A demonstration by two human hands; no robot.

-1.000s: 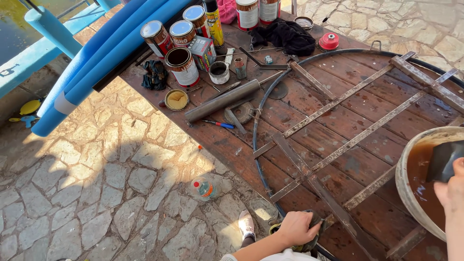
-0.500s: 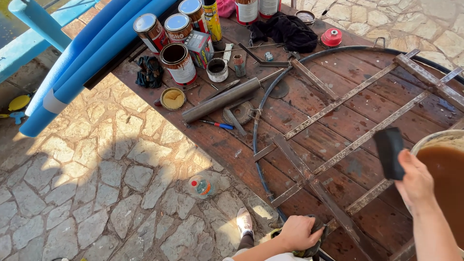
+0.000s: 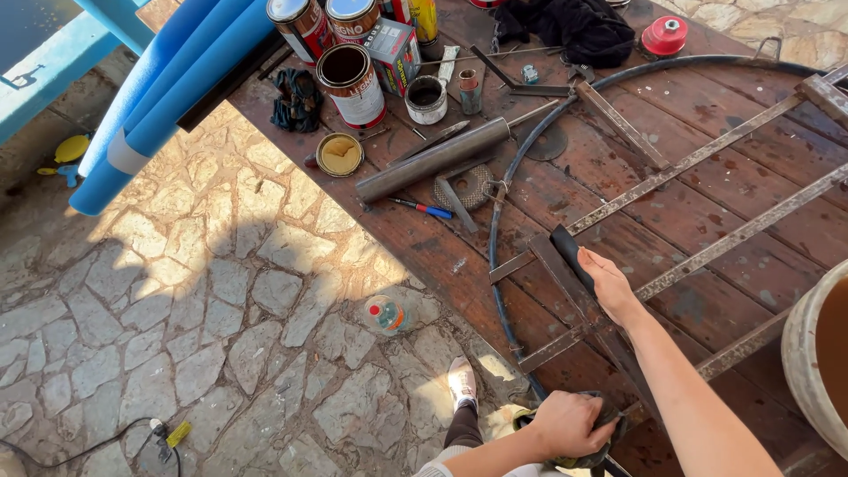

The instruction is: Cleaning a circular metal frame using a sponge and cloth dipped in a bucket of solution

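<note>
Two hands working on the round wooden desk (image 3: 707, 203), right hand (image 3: 609, 284) gripping a black brush (image 3: 572, 256) and pressing it onto a rusty metal strip (image 3: 565, 276), left hand (image 3: 570, 424) clamping down on a dark rag (image 3: 609, 433) at the desk edge, open paint can (image 3: 352, 84) sitting well apart

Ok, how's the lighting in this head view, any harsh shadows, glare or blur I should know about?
Head view: hard, low sunlight; a long dark shadow falls across the stone paving at lower left. The wooden surface is evenly lit, with mild shine on the paint can tops. The right hand on the black tool and the left hand look sharp, with no obvious motion blur.
</note>
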